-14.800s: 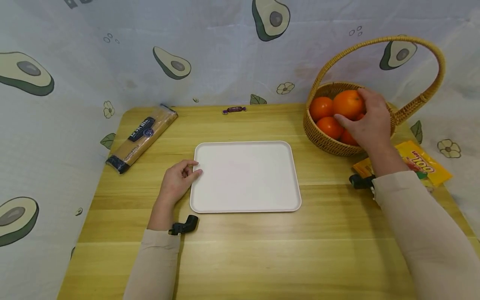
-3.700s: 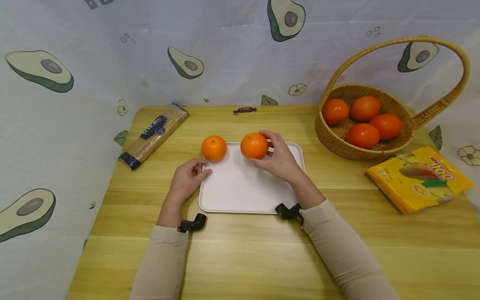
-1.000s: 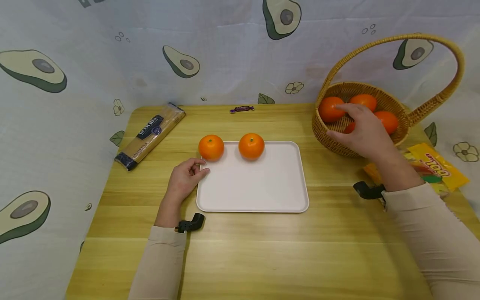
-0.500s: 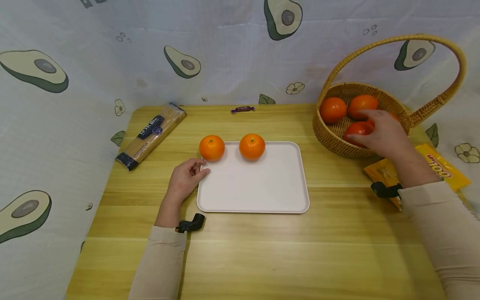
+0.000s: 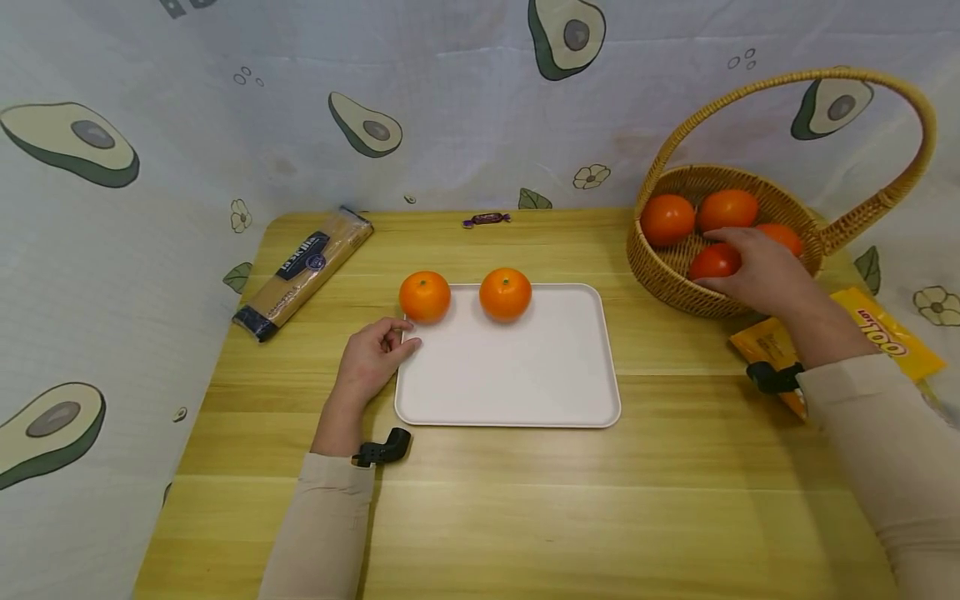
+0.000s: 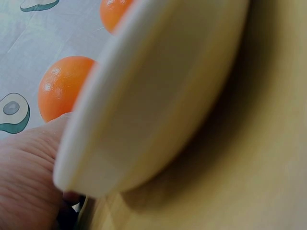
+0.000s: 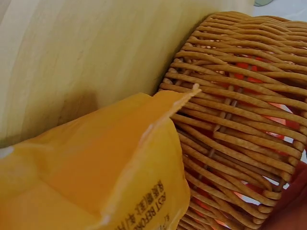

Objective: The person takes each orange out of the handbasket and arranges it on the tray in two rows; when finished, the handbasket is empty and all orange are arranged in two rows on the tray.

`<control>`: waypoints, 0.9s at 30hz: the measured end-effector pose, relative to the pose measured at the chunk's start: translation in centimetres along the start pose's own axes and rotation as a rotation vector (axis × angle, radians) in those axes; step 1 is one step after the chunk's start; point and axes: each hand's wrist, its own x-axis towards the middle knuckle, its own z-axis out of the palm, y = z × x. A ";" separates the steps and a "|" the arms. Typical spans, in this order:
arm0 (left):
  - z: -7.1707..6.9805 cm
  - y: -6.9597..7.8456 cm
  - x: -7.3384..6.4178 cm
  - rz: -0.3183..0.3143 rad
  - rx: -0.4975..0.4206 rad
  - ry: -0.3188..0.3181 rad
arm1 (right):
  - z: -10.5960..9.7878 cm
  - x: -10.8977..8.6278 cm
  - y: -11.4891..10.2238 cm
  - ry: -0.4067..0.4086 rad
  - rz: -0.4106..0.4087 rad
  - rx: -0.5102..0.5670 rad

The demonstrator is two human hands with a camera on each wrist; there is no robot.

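Gripping a tomato, the right hand partly hides it; the left hand pinches the tray.

A pale grey-white cloth sheet with soft creases rose like a wall behind and to the left of a light yellow-brown wooden table. Large halved avocados with dark green skins and grey stones were printed across the cloth, among small cream five-petalled flowers, green pointed leaves and outlined grey circles. The tabletop showed lengthwise grain and fine board seams, its rear corner rounded at left. Diffuse light left a faint sheen on the wood.
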 end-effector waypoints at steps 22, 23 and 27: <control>0.0 -0.1 0.0 0.012 -0.001 -0.001 | -0.1 0.4 0.0 -0.051 0.018 -0.047; 0.0 -0.1 0.0 0.012 -0.002 -0.001 | 0.0 0.4 0.0 -0.050 0.018 -0.047; 0.0 -0.1 0.0 0.010 -0.004 -0.002 | 0.1 0.4 0.1 -0.052 0.024 -0.045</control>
